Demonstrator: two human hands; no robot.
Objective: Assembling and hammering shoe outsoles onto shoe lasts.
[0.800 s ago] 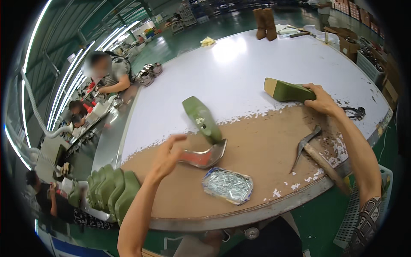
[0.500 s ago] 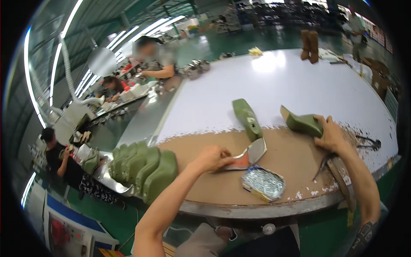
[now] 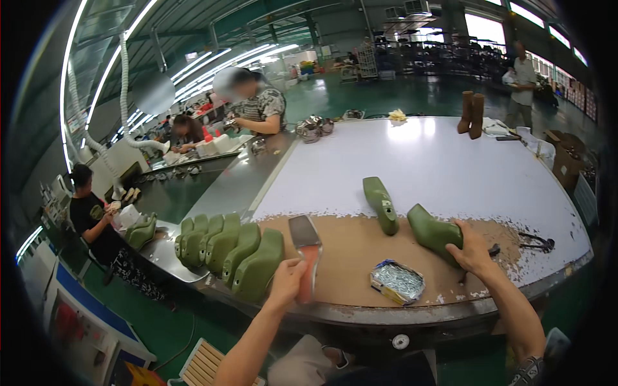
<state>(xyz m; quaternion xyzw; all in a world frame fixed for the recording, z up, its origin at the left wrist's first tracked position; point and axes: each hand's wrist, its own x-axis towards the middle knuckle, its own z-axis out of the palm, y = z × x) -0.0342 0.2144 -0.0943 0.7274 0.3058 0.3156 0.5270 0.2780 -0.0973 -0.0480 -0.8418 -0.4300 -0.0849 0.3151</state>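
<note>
My left hand (image 3: 285,283) pinches a shoe insole (image 3: 308,239) by its orange end, with the dark grey end pointing away from me. The insole stands lifted at the near left of the brown board. On the right, my right hand (image 3: 473,249) is closed around one end of a green shoe last (image 3: 428,231), whose other end points to the far left. Another green last (image 3: 381,207) lies between the hands, farther back. Close to the table's front edge sits an open box (image 3: 398,283) of small silver metal pieces, perhaps nails.
Several green lasts (image 3: 257,260) stand in a row at the left. A dark pincer-like tool (image 3: 535,243) lies at the right. Brown boots (image 3: 470,116) stand at the far edge of the white tabletop (image 3: 335,170). Co-workers (image 3: 257,106) are at the left and back.
My left hand has swung the insole left and turned it to point away from me. The last in my right hand has shifted and turned over. The view has tilted up.
</note>
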